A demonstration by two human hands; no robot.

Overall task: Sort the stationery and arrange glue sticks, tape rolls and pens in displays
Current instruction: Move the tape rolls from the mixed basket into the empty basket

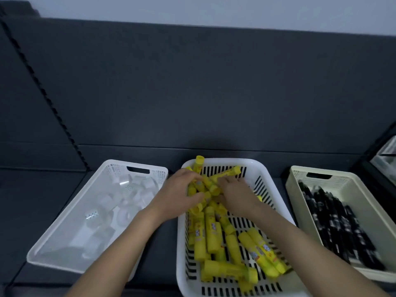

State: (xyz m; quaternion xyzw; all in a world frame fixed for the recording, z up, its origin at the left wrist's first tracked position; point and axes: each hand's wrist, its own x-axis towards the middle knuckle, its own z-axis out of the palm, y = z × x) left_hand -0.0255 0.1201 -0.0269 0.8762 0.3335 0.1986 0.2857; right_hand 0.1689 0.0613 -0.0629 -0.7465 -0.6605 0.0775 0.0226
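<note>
On a dark surface [192, 93], glue sticks [211, 232] are held in the slotted basket [225, 160], with tape rolls [120, 215] at nine o'clock and pens [334, 219] at three. A bundle is gripped by the curled left hand [182, 189] and right hand [235, 191]. Gathering is judged underway; aligning the sticks is called for next.

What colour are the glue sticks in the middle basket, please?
Yellow glue sticks; head view.

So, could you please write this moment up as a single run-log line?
left hand: grips glue sticks | right hand: grips same pile | site: middle basket | tape rolls: left basket | pens: right basket
</note>
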